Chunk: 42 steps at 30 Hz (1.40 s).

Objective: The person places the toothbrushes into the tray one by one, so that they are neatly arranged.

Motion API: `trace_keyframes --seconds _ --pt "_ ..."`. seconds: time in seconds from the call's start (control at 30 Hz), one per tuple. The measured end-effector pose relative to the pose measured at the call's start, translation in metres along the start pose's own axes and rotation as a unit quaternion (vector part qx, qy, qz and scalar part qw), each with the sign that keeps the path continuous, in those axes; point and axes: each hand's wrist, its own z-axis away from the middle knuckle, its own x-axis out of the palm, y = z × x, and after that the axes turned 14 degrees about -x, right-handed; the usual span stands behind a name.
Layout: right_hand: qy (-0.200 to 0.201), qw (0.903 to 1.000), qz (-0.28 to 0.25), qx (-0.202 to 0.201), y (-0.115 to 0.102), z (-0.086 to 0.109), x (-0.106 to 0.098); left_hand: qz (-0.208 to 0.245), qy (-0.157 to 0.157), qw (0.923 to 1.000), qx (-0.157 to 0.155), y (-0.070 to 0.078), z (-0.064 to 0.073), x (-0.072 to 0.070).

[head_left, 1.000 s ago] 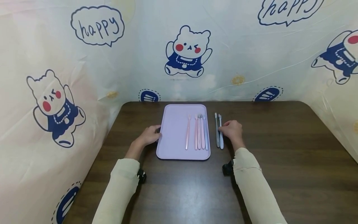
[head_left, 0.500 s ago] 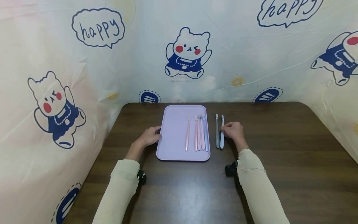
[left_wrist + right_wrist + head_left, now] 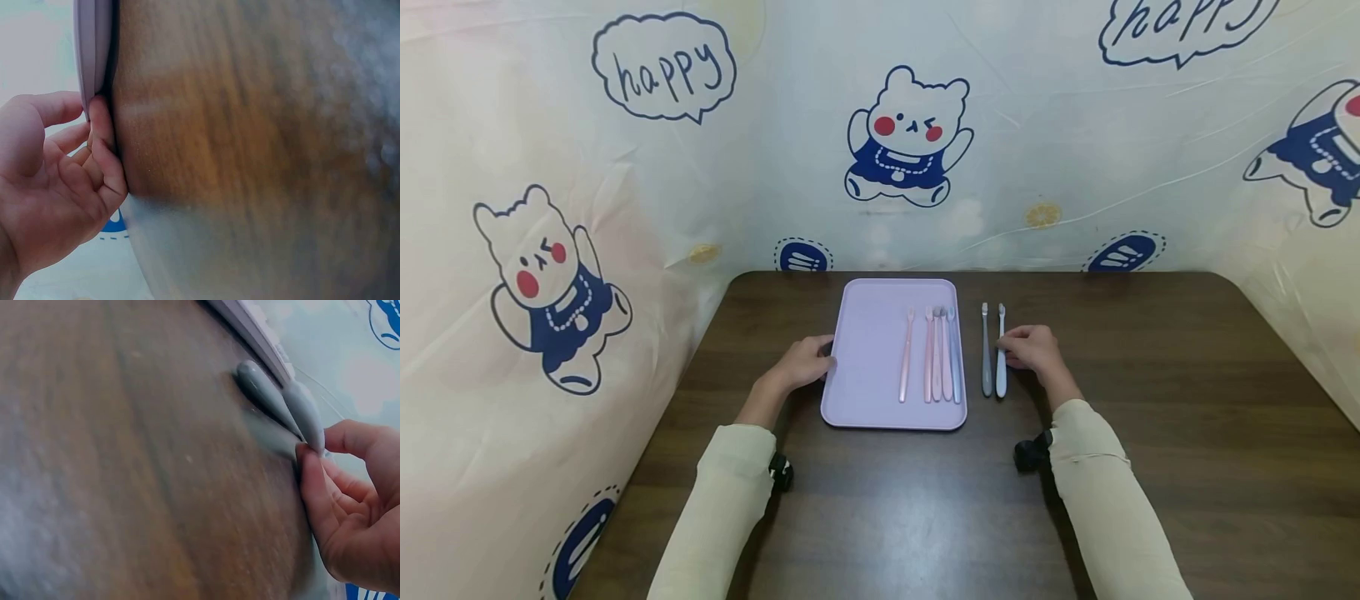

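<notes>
On the left, my left hand [image 3: 802,361] pinches the edge of a lilac tray [image 3: 865,400]; in the left wrist view thumb and fingers grip its rim [image 3: 94,56]. A pink toothbrush [image 3: 906,358] lies apart inside the tray. Closer to its right side, several pink and blue toothbrushes [image 3: 937,358] lie side by side. Right of the tray, a grey-blue toothbrush [image 3: 987,354] lies on the table. Beside it, my right hand [image 3: 1033,354] pinches a pale blue toothbrush [image 3: 1002,379] by the handle. The right wrist view shows its rounded handle end [image 3: 304,412] above the fingertips.
Everything stands on a dark brown wooden table [image 3: 895,508] with rounded far corners. A pale cloth [image 3: 775,167] printed with bears and the word "happy" hangs behind and along both sides. Each wrist carries a small black camera [image 3: 1030,454].
My right hand has moved slightly right with the pale blue toothbrush, which has straightened and now stands farther from the grey-blue one. The left hand keeps its grip on the tray.
</notes>
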Motion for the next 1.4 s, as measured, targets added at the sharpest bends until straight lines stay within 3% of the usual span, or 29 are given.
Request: trace_keyframes --seconds 0.23,1.0,1.4 --pt "-0.024 0.9997 -0.001 0.001 0.0 0.0 -0.003 -0.002 -0.003 1.0 -0.003 0.0 0.0 0.0" --pt "-0.045 0.9988 -0.006 -0.017 -0.011 0.004 0.005 0.0 0.0 1.0 -0.006 0.001 0.0 0.001" --pt "-0.037 0.999 -0.015 -0.018 -0.019 0.002 0.012 0.002 -0.004 1.0 -0.008 0.001 0.002 0.001"
